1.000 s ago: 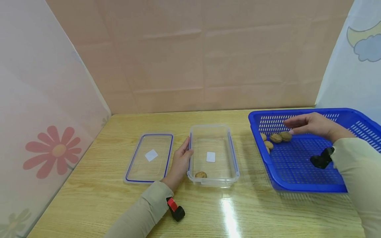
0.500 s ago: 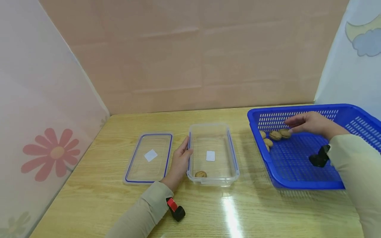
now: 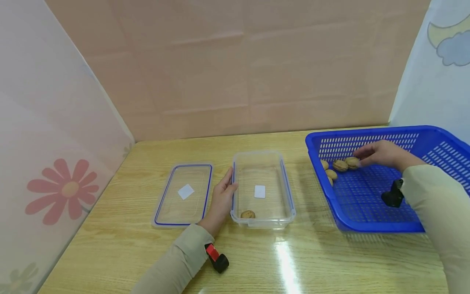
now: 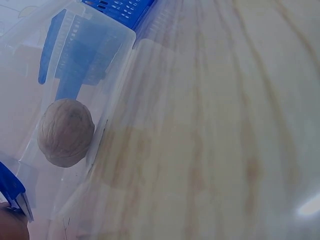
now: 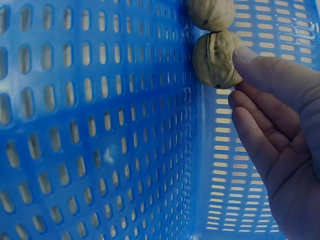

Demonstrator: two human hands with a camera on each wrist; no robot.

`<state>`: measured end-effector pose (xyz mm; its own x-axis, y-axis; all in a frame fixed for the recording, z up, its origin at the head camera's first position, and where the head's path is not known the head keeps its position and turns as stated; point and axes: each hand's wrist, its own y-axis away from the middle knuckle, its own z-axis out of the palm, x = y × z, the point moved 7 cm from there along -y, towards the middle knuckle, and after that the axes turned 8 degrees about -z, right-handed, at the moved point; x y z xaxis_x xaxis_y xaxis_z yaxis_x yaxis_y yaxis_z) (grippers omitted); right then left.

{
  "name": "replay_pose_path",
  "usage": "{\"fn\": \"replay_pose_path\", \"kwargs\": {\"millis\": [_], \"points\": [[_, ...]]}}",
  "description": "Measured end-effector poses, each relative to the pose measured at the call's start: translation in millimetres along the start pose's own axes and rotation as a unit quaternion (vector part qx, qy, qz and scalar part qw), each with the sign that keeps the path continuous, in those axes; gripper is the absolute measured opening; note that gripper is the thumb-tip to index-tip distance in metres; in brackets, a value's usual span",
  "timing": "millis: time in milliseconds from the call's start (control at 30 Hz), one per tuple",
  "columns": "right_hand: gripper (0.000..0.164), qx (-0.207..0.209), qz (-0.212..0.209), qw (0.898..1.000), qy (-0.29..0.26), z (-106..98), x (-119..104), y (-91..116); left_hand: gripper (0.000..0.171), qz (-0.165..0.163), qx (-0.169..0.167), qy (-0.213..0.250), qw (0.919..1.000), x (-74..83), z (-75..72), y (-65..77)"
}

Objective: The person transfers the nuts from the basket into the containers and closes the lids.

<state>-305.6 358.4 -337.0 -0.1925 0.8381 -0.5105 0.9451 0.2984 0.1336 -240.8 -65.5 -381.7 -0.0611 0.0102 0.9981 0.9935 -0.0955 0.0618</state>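
Note:
In the head view my left hand grips the left wall of a clear plastic food container, thumb at the rim and fingers along the outside. One walnut lies in the container's near left corner; the left wrist view shows this walnut close up. Inside the blue plastic basket, my right hand pinches a walnut. The right wrist view shows the thumb on that walnut, with part of the grip hidden behind it. Another walnut touches it.
A clear lid with a blue seal lies flat left of the container. Several more walnuts sit along the basket's left side. The wooden table meets a pinkish back wall and patterned side walls.
My right hand has lowered slightly and its fingers have closed on the walnut. The left hand and container keep their places; the head view has shifted a little.

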Motion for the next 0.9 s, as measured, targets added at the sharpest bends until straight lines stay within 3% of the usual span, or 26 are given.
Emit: {"fn": "replay_pose_path", "kwargs": {"millis": [267, 900], "points": [[0.059, 0.003, -0.004, 1.0, 0.024, 1.8, -2.4, -2.8, 0.051, -0.005, 0.0, -0.003, 1.0, 2.6, 0.2, 1.4], [0.049, 0.032, -0.015, 0.998, 0.05, 3.9, -5.3, -6.9, 0.051, -0.013, 0.0, -0.002, 0.9999, 2.3, 0.2, 1.0]]}}
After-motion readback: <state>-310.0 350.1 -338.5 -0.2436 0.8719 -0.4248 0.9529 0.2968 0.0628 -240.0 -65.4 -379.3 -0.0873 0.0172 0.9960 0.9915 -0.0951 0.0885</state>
